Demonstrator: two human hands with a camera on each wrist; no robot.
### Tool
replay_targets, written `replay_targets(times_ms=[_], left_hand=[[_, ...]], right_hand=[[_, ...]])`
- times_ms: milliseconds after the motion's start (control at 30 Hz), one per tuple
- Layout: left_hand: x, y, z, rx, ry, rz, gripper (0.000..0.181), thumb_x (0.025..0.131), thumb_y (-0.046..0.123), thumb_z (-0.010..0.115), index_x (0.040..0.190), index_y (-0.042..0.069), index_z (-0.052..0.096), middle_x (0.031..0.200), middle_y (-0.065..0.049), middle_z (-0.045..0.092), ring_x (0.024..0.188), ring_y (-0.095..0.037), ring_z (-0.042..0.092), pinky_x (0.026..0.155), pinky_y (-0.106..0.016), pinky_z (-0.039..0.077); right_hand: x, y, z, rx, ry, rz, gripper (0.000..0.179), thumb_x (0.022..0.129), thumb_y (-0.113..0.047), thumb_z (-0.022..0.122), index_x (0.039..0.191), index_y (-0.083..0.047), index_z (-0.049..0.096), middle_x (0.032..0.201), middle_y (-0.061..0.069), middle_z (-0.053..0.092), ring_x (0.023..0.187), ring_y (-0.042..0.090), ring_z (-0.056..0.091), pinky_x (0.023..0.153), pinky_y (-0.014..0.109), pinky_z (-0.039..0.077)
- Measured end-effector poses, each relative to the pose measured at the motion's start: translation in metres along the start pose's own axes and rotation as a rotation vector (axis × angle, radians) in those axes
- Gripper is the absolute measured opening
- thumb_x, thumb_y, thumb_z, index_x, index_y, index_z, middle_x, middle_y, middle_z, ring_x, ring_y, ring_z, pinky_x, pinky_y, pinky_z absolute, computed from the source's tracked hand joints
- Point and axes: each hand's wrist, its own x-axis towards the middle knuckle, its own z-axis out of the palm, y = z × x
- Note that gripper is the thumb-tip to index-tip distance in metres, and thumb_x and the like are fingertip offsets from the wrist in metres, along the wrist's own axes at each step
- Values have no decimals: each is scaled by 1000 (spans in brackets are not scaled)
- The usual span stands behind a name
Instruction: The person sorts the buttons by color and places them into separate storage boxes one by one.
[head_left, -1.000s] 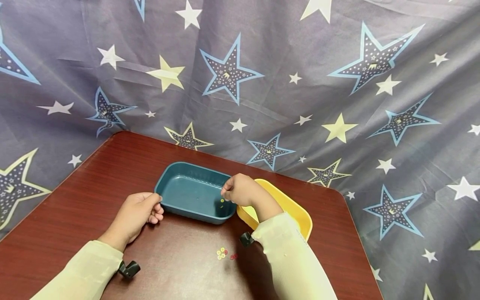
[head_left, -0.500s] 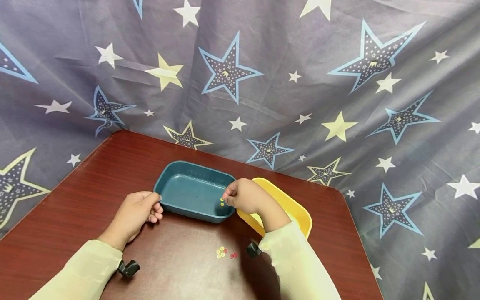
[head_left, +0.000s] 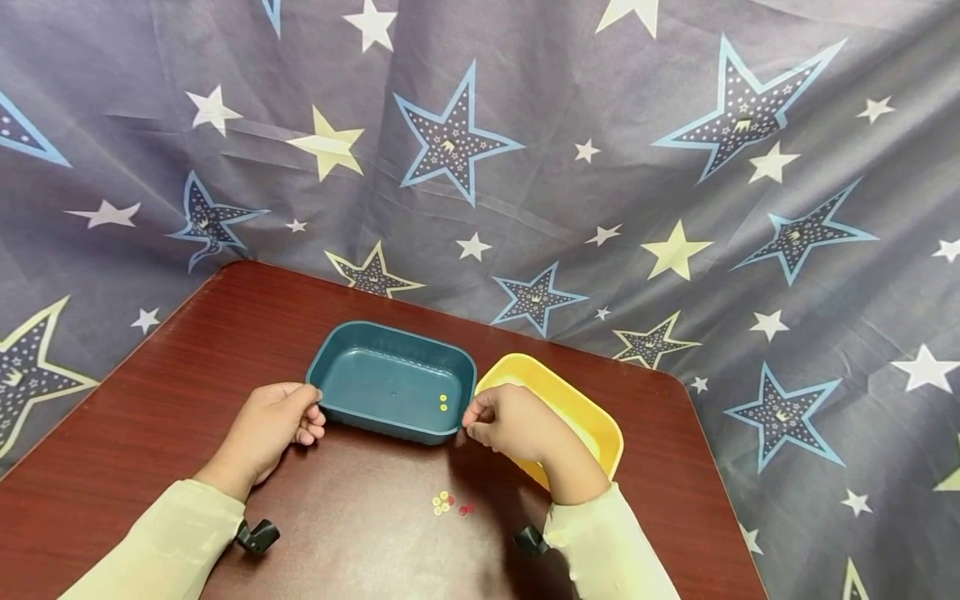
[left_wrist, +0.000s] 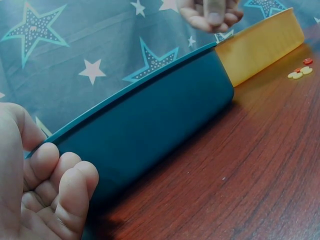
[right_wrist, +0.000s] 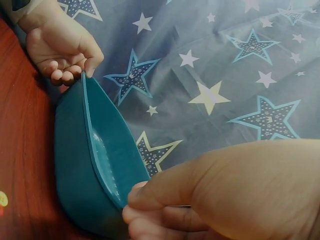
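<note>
My left hand [head_left: 276, 429] pinches the near left corner of a teal plastic tray [head_left: 360, 421], thumb at the rim and fingers curled below. Two small yellow buttons [head_left: 443, 398] lie inside, close to its right end. Just outside the tray's near right corner is my right hand [head_left: 517, 421], loosely curled with thumb and fingertips close together. Nothing shows between them. The left wrist view has this hand slightly above the rim. On the table in front lie several yellow buttons [head_left: 438, 503] and a few red buttons [head_left: 465, 510].
A yellow tray [head_left: 573, 400] stands against the right end of the teal one, partly covered by my right hand and forearm. Both stand on a dark red wooden table [head_left: 247, 333]. A grey star-patterned cloth [head_left: 555, 108] hangs behind the table's far edges.
From over the right end of the teal tray, my right hand has drawn back toward me and to the right, past the rim. My left hand stays on its corner.
</note>
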Motion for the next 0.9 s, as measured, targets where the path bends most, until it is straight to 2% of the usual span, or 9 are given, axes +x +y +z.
replay_targets(times_ms=[200,333,633,900], left_hand=[[0,0,-1,6,-1,-1,27,101,16,56,94,-8,67,72,-3,68,62,-14,69,57,-31,63],[1,-1,-2,6,-1,-2,27,101,16,56,93,-8,67,72,-3,68,62,-14,69,57,-31,63],[2,0,-1,8,1,-4,28,101,17,56,96,-8,67,73,-2,68,62,-14,70,58,-31,63],[1,-1,-1,2,3,-8,27,101,17,57,94,-7,67,72,-2,68,61,-14,69,57,-30,63]], right_hand=[[-20,5,4,-27,1,6,5,93,-18,77,88,-18,77,70,-7,67,60,11,61,57,28,54],[-28,7,16,-50,-12,-14,6,91,-16,77,86,-19,76,70,-10,66,62,7,58,60,25,52],[-40,20,52,-100,-57,-33,13,82,-8,81,88,-19,76,71,-16,66,65,-2,57,65,18,50],[-43,31,64,-133,-46,-35,18,77,-10,84,84,-23,74,69,-18,62,66,-3,56,64,17,49]])
